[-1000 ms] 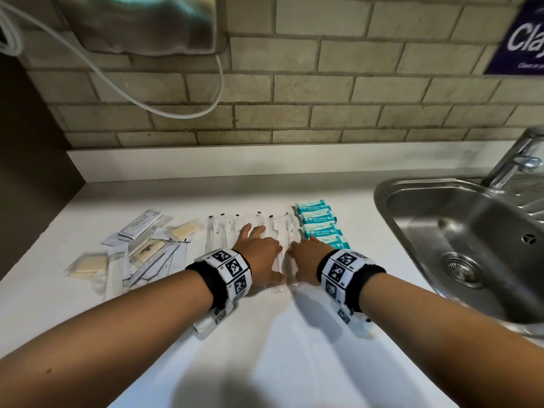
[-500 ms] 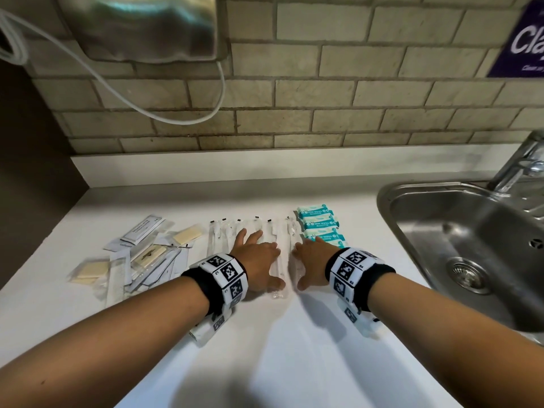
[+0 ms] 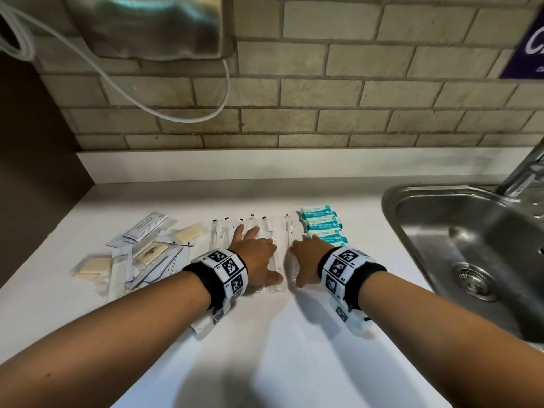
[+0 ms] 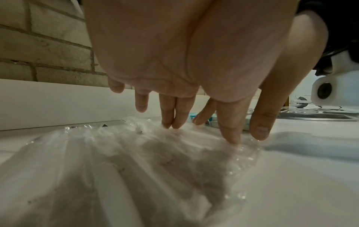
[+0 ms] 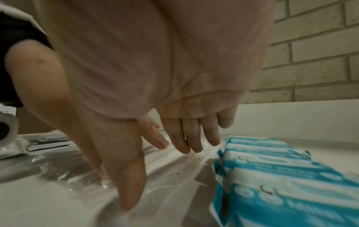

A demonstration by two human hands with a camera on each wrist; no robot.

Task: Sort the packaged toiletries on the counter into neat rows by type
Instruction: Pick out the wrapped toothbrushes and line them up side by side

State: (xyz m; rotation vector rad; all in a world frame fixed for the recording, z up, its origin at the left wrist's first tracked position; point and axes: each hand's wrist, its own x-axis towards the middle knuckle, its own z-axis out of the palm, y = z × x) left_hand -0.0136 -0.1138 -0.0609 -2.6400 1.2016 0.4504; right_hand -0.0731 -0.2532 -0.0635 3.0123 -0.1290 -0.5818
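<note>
A row of clear-wrapped toothbrush packets (image 3: 265, 231) lies side by side in the middle of the white counter (image 3: 279, 348). My left hand (image 3: 253, 251) lies flat on them with straight fingers; its fingertips (image 4: 231, 138) press the crinkled plastic (image 4: 116, 161). My right hand (image 3: 306, 254) lies flat on the row's right end (image 5: 174, 172), beside the teal wipe packs (image 3: 322, 226), which stand in a column (image 5: 281, 176). Neither hand grips anything. A mixed heap of sachets, soaps and combs (image 3: 141, 251) lies at the left.
A steel sink (image 3: 471, 260) with a tap (image 3: 527, 172) takes up the right side. A brick wall (image 3: 294, 98) and white upstand close the back. A metal dispenser (image 3: 147, 25) with a white hose hangs at the upper left. A dark panel bounds the counter on the left.
Both hands stay flat on the toothbrush row and have shifted only slightly; a small gap shows between the packets under each hand. The view has tilted a little.
</note>
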